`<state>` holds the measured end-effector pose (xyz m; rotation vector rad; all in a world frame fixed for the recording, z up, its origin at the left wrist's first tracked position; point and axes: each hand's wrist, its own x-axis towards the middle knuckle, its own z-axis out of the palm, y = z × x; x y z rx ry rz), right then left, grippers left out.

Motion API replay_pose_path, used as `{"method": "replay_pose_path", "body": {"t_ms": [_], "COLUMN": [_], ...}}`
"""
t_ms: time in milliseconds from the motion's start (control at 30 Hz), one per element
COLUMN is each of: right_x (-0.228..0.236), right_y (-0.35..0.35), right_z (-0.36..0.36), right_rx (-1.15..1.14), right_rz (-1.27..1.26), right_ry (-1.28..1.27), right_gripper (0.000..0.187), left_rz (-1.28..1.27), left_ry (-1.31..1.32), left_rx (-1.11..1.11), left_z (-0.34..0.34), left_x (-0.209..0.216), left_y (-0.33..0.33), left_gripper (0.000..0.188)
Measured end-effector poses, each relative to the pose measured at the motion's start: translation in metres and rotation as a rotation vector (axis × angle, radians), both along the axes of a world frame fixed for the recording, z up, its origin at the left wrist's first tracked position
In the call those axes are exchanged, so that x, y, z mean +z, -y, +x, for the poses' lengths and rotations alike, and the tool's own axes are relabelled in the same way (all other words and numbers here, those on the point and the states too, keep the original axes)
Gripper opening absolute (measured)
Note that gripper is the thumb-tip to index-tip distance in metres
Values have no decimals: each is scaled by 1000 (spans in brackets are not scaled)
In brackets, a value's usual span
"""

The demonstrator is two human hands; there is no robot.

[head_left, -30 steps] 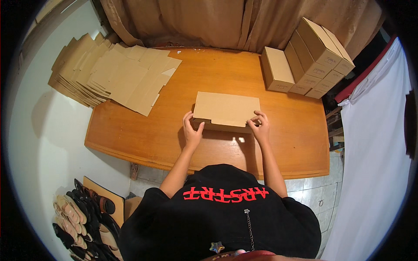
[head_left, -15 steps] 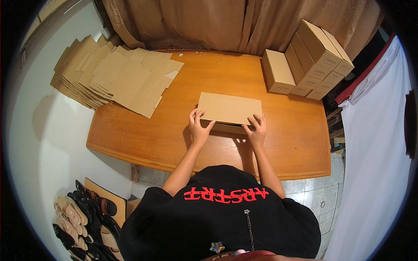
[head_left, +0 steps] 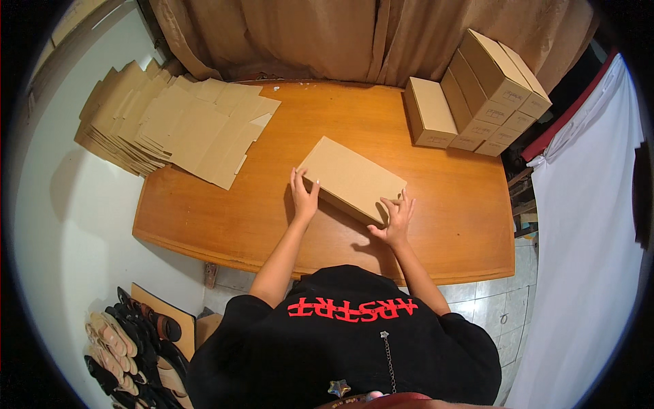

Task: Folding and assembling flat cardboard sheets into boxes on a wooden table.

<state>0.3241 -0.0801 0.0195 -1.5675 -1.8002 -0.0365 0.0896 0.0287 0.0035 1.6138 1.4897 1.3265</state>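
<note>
A closed brown cardboard box [head_left: 354, 177] sits slantwise on the wooden table in front of me, its right end nearer to me than its left. Its lid lies flat, and the long front side is in shadow. My left hand [head_left: 304, 196] grips the left corner, fingers at the end and thumb along the front. At the right end, my right hand [head_left: 395, 218] holds the near corner between its thumb, low at the front, and its raised, bent fingers. The far side of the box is hidden.
On the table's [head_left: 259, 225] far left lies a fanned pile of flat cardboard blanks [head_left: 184, 129]. Several closed boxes [head_left: 484, 102] are stacked at the far right. A brown curtain [head_left: 293, 41] hangs behind; sandals [head_left: 129, 347] stand on the lower left.
The box has turned clockwise, its right end swinging toward me. The lid, slightly raised at the front before, now sits down. My right hand has moved nearer with the corner.
</note>
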Motion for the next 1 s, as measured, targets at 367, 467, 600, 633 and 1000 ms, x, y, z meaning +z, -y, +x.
{"method": "replay_pose_path", "body": {"t_ms": [367,467,600,633,1000], "right_x": [-17,-19,-19,-13,71], "right_y": [-38,-42,-60,-65,-162], "right_z": [47,36,41,45,150], "right_rx": [252,283,137,130,-280], "right_rz": [-215,-242,-117,-60,273], "right_ry": [-144,-281,-296,-358,-365], "right_gripper": [131,129,121,115,108], "left_rz": [-516,-467,-298,-294,76], "left_ry": [228,195,170,168,244], "left_rx": [-126,-155,-210,-217,-603], "left_z": [76,98,141,149,273], "left_x": [-23,-27,-17,-11,72], "left_y": [48,58,48,41,-98], "left_gripper": [91,90,94,94,90]}}
